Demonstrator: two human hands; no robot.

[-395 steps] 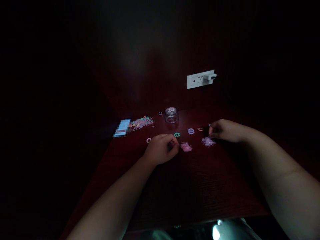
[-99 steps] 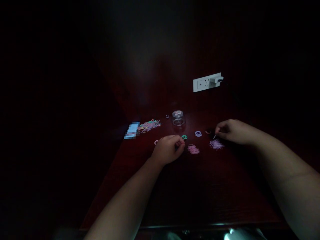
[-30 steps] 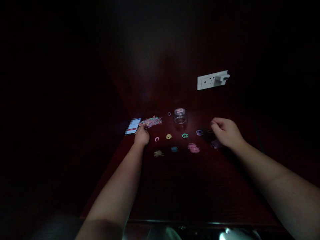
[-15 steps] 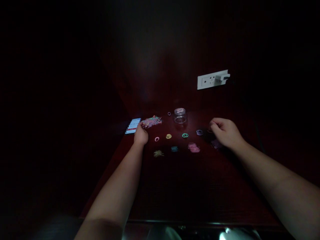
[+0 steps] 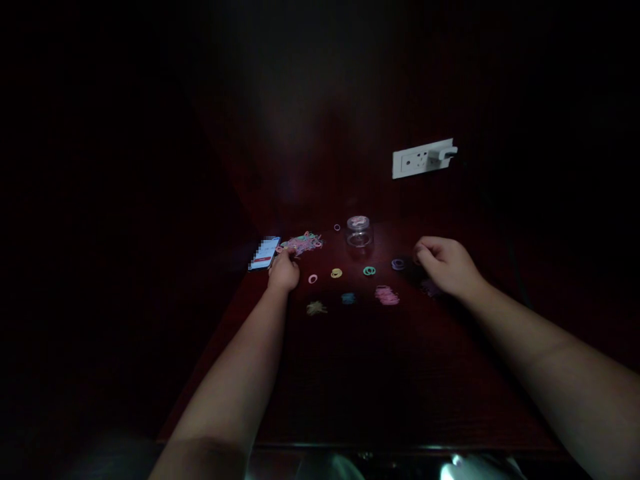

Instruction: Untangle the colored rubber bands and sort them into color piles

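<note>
My left hand (image 5: 285,270) rests at the near edge of a mixed pile of coloured bands (image 5: 306,244), its fingers partly dim. Over the right side, my right hand (image 5: 445,262) is closed; whatever its fingers pinch is too small to see. A row of rings lies between the hands: pink (image 5: 313,279), yellow (image 5: 337,273), green (image 5: 369,271) and purple (image 5: 397,265). Nearer are bundles of bands: pale yellow (image 5: 316,308), blue (image 5: 349,299) and pink (image 5: 387,295). A dim purple bundle (image 5: 431,288) is partly behind my right hand.
A clear jar (image 5: 359,235) with a pinkish lid stands at the back, a small ring (image 5: 337,227) beside it. A lit phone (image 5: 265,254) lies at the left edge of the dark red table (image 5: 380,380). A socket (image 5: 424,159) with a plug is on the wall.
My left hand's fingers have shifted slightly right and nearer, over the pile's edge. My right hand stays closed in nearly the same place. The view has shifted slightly.
</note>
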